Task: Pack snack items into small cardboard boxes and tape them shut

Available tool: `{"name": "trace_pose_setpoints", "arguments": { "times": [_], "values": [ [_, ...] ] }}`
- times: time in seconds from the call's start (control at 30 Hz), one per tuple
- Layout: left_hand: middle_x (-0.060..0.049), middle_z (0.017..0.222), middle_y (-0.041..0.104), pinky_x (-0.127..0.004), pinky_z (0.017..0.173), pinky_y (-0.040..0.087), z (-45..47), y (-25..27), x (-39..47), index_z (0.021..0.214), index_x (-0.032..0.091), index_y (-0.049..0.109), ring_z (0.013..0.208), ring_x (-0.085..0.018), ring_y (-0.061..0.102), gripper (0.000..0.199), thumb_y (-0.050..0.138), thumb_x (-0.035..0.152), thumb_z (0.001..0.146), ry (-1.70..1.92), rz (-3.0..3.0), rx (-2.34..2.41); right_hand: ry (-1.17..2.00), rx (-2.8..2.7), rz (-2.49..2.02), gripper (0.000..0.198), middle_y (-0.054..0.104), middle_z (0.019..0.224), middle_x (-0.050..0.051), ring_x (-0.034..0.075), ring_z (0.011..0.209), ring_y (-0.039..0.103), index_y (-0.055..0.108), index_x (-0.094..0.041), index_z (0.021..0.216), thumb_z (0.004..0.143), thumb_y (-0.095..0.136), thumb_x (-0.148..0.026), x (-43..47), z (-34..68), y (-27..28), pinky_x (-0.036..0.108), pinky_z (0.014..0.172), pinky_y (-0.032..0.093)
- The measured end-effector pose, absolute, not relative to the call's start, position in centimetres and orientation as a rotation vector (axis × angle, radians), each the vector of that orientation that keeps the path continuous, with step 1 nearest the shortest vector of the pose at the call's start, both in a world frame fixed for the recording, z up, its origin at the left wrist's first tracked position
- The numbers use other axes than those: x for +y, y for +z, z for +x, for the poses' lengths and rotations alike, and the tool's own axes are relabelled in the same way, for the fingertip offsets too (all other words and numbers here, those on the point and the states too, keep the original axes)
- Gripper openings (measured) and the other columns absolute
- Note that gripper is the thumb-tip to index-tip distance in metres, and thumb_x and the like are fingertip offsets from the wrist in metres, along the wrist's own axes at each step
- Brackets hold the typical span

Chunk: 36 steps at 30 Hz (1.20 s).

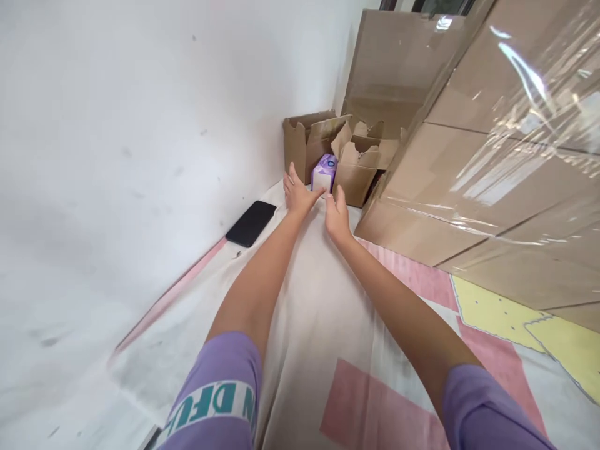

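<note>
Both arms stretch forward over the covered floor toward a small purple and white box (325, 172), which stands between two cardboard boxes. My left hand (299, 191) is at its near left side, fingers apart and thumb pointing right. On the near right side is my right hand (337, 214), its thumb and fingers spread and nothing between them. Neither hand holds anything that I can see; whether a fingertip touches the purple box I cannot tell. The left cardboard box (295, 150) leans by the wall, and the right cardboard box (355, 178) has torn flaps.
A black phone (250, 224) lies along the wall (140, 125), left of my left forearm. Large plastic-wrapped cartons (492, 169) are stacked at the right. Behind the small boxes rises a cardboard panel (394, 62). A pale cloth (319, 300) covers a pink and yellow patterned mat (497, 306).
</note>
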<state>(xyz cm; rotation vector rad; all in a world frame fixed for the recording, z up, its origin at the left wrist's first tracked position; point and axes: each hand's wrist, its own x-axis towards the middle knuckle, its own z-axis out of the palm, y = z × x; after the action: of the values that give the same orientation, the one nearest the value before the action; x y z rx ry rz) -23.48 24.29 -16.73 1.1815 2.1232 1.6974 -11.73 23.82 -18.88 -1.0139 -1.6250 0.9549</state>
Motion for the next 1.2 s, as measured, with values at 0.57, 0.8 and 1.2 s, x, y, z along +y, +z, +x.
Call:
{"name": "trace_pose_setpoints", "arguments": {
  "times": [0.57, 0.8, 1.2],
  "values": [
    [-0.006, 0.172, 0.006, -0.057, 0.13, 0.0, -32.6, -10.7, 32.3, 0.15, 0.024, 0.04, 0.158, -0.033, 0.006, 0.099, 0.09, 0.023, 0.065, 1.51, 1.745, 2.098, 0.935, -1.554, -1.031, 0.062, 0.052, 0.151, 0.014, 0.027, 0.141, 0.049, 0.049, -0.017, 0.146, 0.085, 0.055, -0.026, 27.1, -14.1, -22.2, 0.046, 0.122, 0.038],
    [-0.015, 0.153, 0.03, -0.058, 0.125, 0.024, -31.3, -8.7, 32.5, 0.096, 0.02, 0.055, 0.147, -0.038, 0.032, 0.038, 0.086, 0.024, 0.074, 1.452, 1.714, 2.321, 0.976, -1.57, -1.05, 0.061, 0.05, 0.154, 0.015, 0.027, 0.143, 0.048, 0.05, -0.014, 0.147, 0.086, 0.052, -0.022, 26.5, -13.9, -21.4, 0.043, 0.123, 0.037],
    [-0.016, 0.131, 0.045, -0.042, 0.122, 0.035, -31.0, -7.7, 26.6, 0.1, 0.019, 0.052, 0.133, -0.027, 0.049, 0.031, 0.067, 0.045, 0.092, 1.825, 1.644, 2.289, 1.019, -1.432, -0.984, 0.058, 0.057, 0.148, 0.015, 0.025, 0.139, 0.052, 0.05, -0.019, 0.145, 0.087, 0.053, -0.021, 26.1, -13.7, -21.1, 0.047, 0.118, 0.041]
  ]
}}
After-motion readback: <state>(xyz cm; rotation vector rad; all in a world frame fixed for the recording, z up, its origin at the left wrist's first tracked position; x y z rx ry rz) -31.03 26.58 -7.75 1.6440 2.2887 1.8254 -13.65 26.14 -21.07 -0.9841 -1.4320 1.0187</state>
